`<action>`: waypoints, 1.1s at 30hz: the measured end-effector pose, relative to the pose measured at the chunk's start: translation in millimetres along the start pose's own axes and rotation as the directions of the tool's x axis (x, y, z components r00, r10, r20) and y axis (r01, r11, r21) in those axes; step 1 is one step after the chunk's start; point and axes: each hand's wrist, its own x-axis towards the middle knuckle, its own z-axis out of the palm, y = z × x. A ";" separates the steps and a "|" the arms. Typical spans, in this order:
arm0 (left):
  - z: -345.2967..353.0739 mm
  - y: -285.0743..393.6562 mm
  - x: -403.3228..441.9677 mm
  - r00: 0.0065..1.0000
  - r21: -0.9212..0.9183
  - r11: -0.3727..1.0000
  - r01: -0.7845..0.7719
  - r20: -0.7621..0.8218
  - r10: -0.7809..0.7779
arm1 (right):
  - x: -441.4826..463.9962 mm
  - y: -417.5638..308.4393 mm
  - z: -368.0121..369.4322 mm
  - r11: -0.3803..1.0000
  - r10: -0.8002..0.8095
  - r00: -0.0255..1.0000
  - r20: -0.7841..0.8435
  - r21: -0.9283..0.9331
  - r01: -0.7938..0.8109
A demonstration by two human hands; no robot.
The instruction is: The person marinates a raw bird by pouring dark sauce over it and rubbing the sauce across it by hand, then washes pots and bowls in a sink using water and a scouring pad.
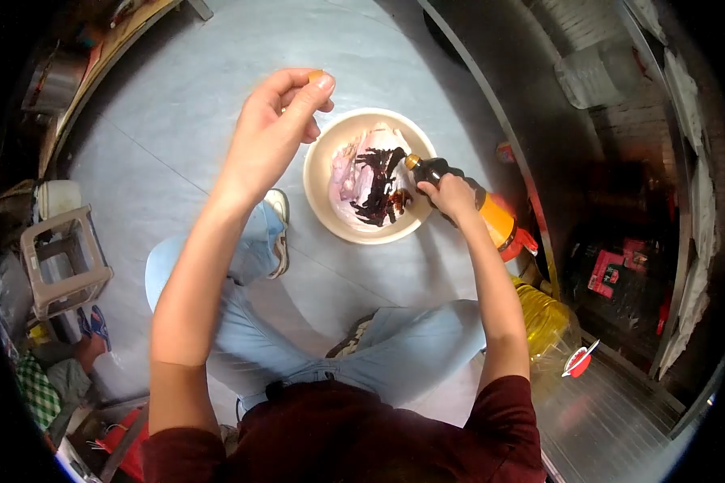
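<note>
My right hand [449, 196] grips a dark sauce bottle [495, 221] by its upper part. The bottle is tilted, its yellow mouth at the right rim of a cream-coloured bowl [317, 205]. In the bowl lies pale pink raw meat [348, 173], streaked with thick dark sauce [376, 181]. To the upper left of the bowl, my left hand [286, 109] is raised and pinches a small orange cap [315, 76] between thumb and fingers.
The bowl stands on a grey floor [161, 88] in front of my bent legs. A large jug of yellow oil [549, 322] is close to my right forearm. Metal shelving [507, 121] runs along the right. At the left stands a beige plastic stool [66, 258].
</note>
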 end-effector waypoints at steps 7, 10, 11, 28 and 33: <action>-4.6 -2.4 1.8 1.000 0.013 1.000 -0.016 0.027 0.016 | -27.0 -2.5 10.0 0.978 0.022 0.974 0.225 -0.205 0.025; -4.0 -0.5 1.3 0.999 0.017 0.999 -0.028 0.042 0.027 | -47.8 -7.8 19.1 0.973 -0.028 0.949 0.314 -0.210 0.099; -2.7 -0.5 1.1 0.998 0.012 0.999 -0.030 0.048 0.029 | -51.9 -3.1 29.5 0.962 -0.130 0.945 0.299 -0.193 0.194; 32.9 -95.3 1.0 0.973 0.457 0.888 -0.056 0.226 -0.055 | -57.4 -42.8 -39.7 0.929 -0.189 0.982 0.009 0.325 0.175; 71.8 -94.7 -4.5 0.962 0.198 0.980 -0.021 0.269 -0.033 | -81.3 -42.6 -44.3 0.759 -0.182 0.959 -0.218 0.588 0.278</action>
